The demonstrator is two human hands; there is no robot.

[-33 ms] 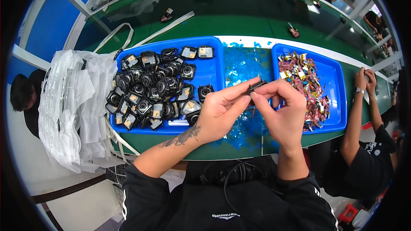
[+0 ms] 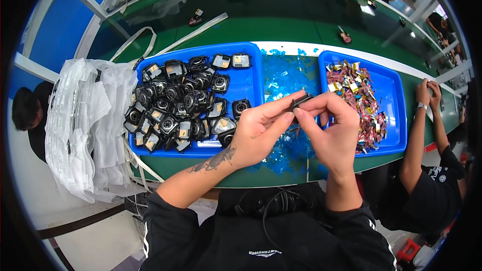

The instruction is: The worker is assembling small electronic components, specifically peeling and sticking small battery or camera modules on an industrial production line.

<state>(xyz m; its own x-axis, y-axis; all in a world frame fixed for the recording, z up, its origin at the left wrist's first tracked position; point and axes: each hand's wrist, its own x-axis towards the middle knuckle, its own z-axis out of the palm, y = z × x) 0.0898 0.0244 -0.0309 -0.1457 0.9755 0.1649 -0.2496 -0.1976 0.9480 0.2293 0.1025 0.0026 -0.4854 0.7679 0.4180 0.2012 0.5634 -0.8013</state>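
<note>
Between my two hands is a small black watch case (image 2: 302,101), seen edge-on above the bench. The fingertips of my left hand (image 2: 258,133) pinch its left end. My right hand (image 2: 331,130) grips its right end, thumb close to the left thumb. Fingers cover most of the case, so its face cannot be made out. To the left, a blue tray (image 2: 198,49) holds a heap of black watch cases (image 2: 173,98), several showing round backs. On the right, another blue tray (image 2: 396,120) contains a pile of small batteries and pinkish flex parts (image 2: 359,100).
Blue film scraps (image 2: 286,78) litter the green bench between the trays. Stacked white plastic trays (image 2: 75,130) stand at the far left. Beyond a white rail, small assemblies (image 2: 344,35) lie on a green conveyor belt (image 2: 281,15). At right, a co-worker's forearms (image 2: 416,135) reach the bench.
</note>
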